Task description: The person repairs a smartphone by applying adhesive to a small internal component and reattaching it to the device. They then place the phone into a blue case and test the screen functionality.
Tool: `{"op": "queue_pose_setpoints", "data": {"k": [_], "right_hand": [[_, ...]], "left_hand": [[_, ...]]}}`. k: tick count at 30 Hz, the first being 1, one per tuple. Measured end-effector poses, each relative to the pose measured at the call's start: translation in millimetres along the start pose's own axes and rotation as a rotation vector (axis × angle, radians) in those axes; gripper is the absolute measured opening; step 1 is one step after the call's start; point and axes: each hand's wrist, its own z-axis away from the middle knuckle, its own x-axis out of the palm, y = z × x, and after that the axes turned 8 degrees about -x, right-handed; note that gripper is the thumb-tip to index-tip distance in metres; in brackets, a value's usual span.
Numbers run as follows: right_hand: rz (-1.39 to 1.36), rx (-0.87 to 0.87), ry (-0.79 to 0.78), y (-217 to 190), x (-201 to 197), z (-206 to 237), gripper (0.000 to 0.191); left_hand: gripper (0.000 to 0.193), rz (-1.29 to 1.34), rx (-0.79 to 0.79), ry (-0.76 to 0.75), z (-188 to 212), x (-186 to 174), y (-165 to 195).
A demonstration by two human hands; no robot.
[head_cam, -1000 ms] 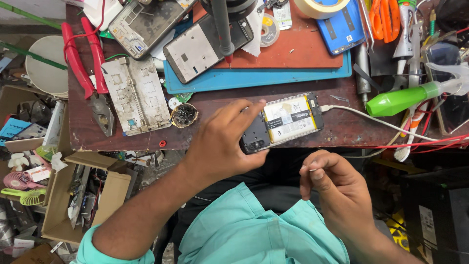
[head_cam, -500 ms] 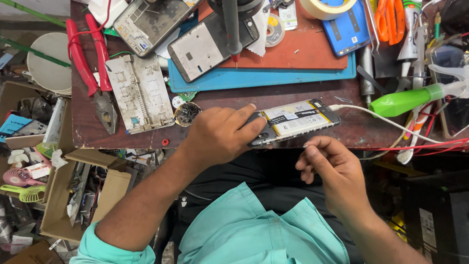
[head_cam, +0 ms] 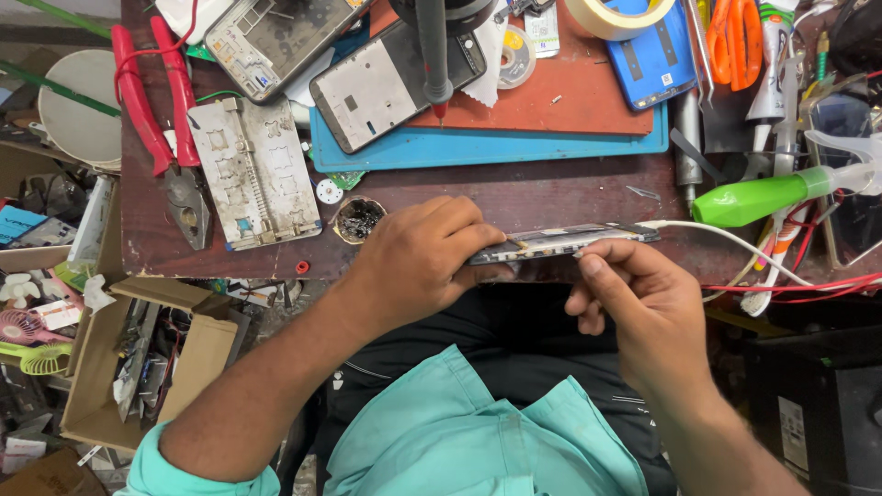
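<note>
My left hand (head_cam: 418, 262) grips an opened phone (head_cam: 560, 242) by its left end at the bench's front edge. The phone is tilted on its side, so only its thin edge shows. A white cable (head_cam: 726, 239) is plugged into its right end. My right hand (head_cam: 634, 308) is under the phone's right half, with the thumb and fingertips pinched against its lower edge. Whether something small sits between those fingers cannot be made out.
On the brown bench (head_cam: 551, 188) lie red pliers (head_cam: 156, 110), a grey metal phone frame (head_cam: 262, 174), a small round tin (head_cam: 356, 219), a blue mat (head_cam: 496, 142) with a red mat and phone housings, tape roll (head_cam: 611, 14), green spray bottle (head_cam: 781, 193). Cardboard boxes (head_cam: 129, 367) stand at left.
The phone has turned from lying face-up to standing on its edge. My right hand has risen from below the bench edge to the phone's underside.
</note>
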Motion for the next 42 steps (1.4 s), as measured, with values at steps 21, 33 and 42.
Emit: {"op": "queue_pose_setpoints", "data": {"k": [21,33,42], "right_hand": [[0.009,-0.006,-0.045,8,10,-7,0.014],[0.082,0.001,-0.039,10,17,-8,0.015],[0.303,-0.083,0.017,-8,31,-3,0.017]], "left_hand": [[0.020,0.164,-0.157,0.185,-5,21,27],[0.011,0.140,-0.133,0.202,-4,23,25],[0.010,0.157,-0.166,0.208,-4,24,25]]}}
